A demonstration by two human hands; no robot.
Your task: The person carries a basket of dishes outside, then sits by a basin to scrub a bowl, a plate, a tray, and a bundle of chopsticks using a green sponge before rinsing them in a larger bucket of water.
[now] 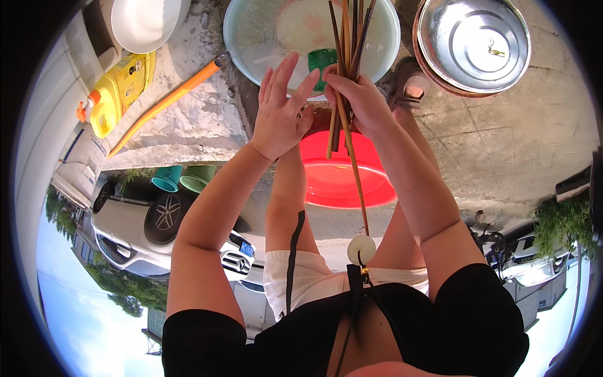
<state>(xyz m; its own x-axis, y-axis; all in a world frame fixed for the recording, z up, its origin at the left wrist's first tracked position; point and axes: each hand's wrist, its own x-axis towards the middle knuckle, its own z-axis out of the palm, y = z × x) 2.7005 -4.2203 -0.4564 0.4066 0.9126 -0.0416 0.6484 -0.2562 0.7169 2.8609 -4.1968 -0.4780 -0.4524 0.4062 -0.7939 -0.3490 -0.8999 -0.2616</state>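
My right hand (365, 101) is closed around a loose bundle of wooden chopsticks (347, 40), some light and some dark brown. Their upper ends fan out over a pale blue basin (229, 52) of cloudy water. One long chopstick (356, 181) sticks out far below the rest, towards my body. Beside it, my left hand (280, 110) is raised with fingers apart, holding nothing. A green scouring pad (320, 63) shows between the hands at the basin's near side; whether anything touches it is unclear. Under the chopsticks' lower ends stands a red plastic basin (346, 186).
At upper right lies a round metal lid (464, 47). On the left are a white bowl (141, 26), a yellow jug (120, 92) and an orange hose (165, 106) on a concrete ledge (202, 120). Two buckets (167, 178) and a parked white car (127, 226) stand beyond.
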